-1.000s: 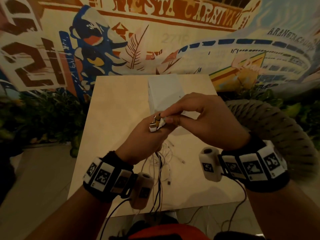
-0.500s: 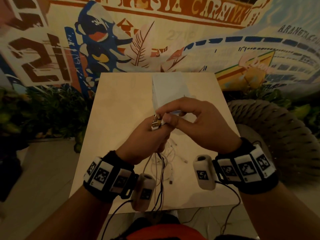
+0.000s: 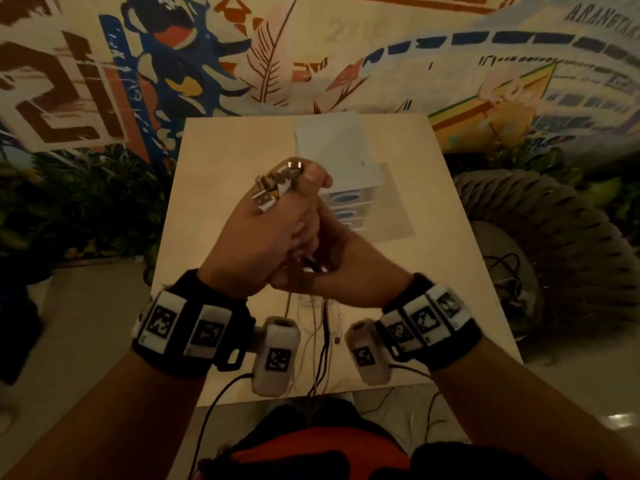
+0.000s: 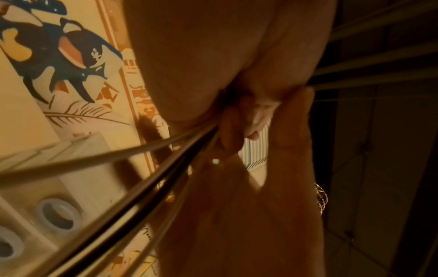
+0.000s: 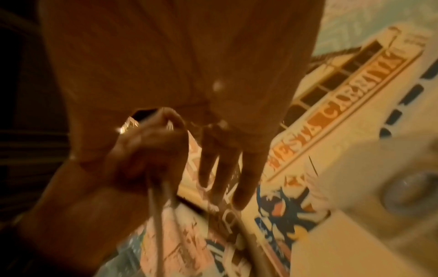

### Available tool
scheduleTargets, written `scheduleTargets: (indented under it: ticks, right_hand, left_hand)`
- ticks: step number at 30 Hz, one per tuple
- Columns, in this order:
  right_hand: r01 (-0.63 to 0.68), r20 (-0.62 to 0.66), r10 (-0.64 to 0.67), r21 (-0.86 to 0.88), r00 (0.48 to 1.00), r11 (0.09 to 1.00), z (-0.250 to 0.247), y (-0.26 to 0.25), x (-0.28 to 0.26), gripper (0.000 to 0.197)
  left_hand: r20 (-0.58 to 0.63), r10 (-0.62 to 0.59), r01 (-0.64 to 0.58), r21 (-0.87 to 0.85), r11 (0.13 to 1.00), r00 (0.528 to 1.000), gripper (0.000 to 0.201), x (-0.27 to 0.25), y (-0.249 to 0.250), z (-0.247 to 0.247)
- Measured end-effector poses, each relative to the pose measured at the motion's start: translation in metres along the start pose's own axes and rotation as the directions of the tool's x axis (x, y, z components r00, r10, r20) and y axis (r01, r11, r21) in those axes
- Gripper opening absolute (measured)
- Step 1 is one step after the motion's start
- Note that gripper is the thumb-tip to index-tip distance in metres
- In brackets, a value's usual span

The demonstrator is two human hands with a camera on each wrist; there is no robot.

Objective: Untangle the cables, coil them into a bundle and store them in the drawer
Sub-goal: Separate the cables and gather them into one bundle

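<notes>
1. Two hands now work the cables point(image 3: 323, 336) above the bench point(image 3: 221, 161): your left hand point(image 3: 258, 242) has risen, clenched on the plug ends point(image 3: 275, 185).
2. Your right hand point(image 3: 346, 268) dropped below it and pinches the strands; before, it pinched at the plugs.
3. Ends gathered, coiling looks next; drawer unit point(image 3: 341, 157) waits behind.
</notes>
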State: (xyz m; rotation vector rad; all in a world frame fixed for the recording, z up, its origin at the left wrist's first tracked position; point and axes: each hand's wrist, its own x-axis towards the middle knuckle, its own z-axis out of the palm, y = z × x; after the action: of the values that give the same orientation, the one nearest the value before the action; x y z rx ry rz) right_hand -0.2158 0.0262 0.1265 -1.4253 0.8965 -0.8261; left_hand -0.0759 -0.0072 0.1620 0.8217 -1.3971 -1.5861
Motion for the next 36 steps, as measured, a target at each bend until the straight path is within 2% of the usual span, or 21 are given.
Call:
scheduleTargets:
  ticks: [2, 4, 6, 8, 11, 15, 18, 21, 24, 25, 27, 29, 30, 32, 36]
  right_hand:
    - [-0.136, 0.022, 0.135, 0.054, 0.991, 0.989, 0.010, 0.015, -0.002, 0.041]
    - [-0.166, 0.000, 0.166, -0.020, 0.986, 0.986, 0.013, 0.035, -0.006, 0.010]
    - [-0.239, -0.029, 0.240, 0.021, 0.970, 0.971, 0.016, 0.056, -0.014, 0.029]
    - [-0.366, -0.036, 0.367, 0.034, 0.930, 0.930, 0.018, 0.084, -0.026, 0.040]
    - [-0.518, -0.026, 0.520, -0.134, 0.854, 0.845, 0.023, 0.142, -0.057, 0.047]
    - [-0.652, -0.073, 0.664, -0.295, 0.744, 0.699, 0.030, 0.213, -0.118, 0.050]
    - [-0.663, -0.069, 0.685, -0.336, 0.725, 0.669, 0.032, 0.242, -0.157, 0.046]
    - [-0.623, -0.022, 0.676, -0.412, 0.737, 0.665, 0.030, 0.253, -0.177, 0.036]
    - [-0.644, -0.042, 0.681, -0.373, 0.731, 0.668, 0.017, 0.247, -0.178, 0.045]
    - [-0.651, -0.094, 0.667, -0.351, 0.739, 0.673, 0.014, 0.243, -0.174, 0.047]
    - [-0.657, -0.320, 0.575, -0.392, 0.753, 0.643, 0.011, 0.238, -0.157, 0.047]
    - [-0.726, -0.531, 0.499, -0.435, 0.685, 0.533, 0.012, 0.234, -0.129, 0.048]
    - [-0.764, -0.568, 0.513, -0.430, 0.643, 0.482, 0.012, 0.234, -0.113, 0.051]
    - [-0.797, -0.541, 0.586, -0.428, 0.603, 0.426, 0.014, 0.239, -0.085, 0.055]
    - [-0.793, -0.546, 0.574, -0.419, 0.610, 0.443, 0.019, 0.247, -0.062, 0.040]
  left_hand:
    - [0.022, 0.022, -0.022, -0.007, 1.000, 1.000, 0.025, 0.002, -0.001, -0.007]
    - [-0.015, 0.012, -0.011, 0.052, 0.999, 1.000, 0.025, 0.003, -0.003, -0.018]
    - [-0.082, -0.042, 0.045, 0.036, 0.998, 0.996, 0.028, 0.002, -0.006, -0.029]
    - [-0.142, -0.084, 0.087, 0.014, 0.996, 0.986, 0.032, 0.001, -0.012, -0.039]
    - [-0.168, -0.135, 0.134, -0.021, 0.991, 0.976, 0.038, 0.001, -0.025, -0.053]
    - [-0.112, -0.227, 0.212, -0.130, 0.969, 0.967, 0.039, -0.005, -0.052, -0.069]
    - [-0.067, -0.293, 0.281, -0.147, 0.948, 0.954, 0.038, -0.013, -0.079, -0.066]
    - [-0.055, -0.345, 0.330, -0.184, 0.926, 0.937, 0.034, -0.019, -0.099, -0.062]
    - [-0.062, -0.432, 0.407, -0.237, 0.882, 0.900, 0.031, -0.019, -0.109, -0.062]
    - [-0.062, -0.455, 0.429, -0.241, 0.871, 0.888, 0.031, -0.020, -0.112, -0.062]
    - [-0.055, -0.494, 0.471, -0.228, 0.852, 0.867, 0.032, -0.021, -0.119, -0.056]
    - [-0.052, -0.528, 0.507, -0.216, 0.835, 0.848, 0.033, -0.024, -0.125, -0.048]
    - [-0.048, -0.533, 0.513, -0.214, 0.831, 0.845, 0.034, -0.025, -0.127, -0.044]
    - [-0.039, -0.529, 0.512, -0.207, 0.834, 0.847, 0.035, -0.027, -0.131, -0.038]
    - [-0.054, -0.512, 0.500, -0.146, 0.853, 0.857, 0.034, -0.030, -0.134, -0.040]
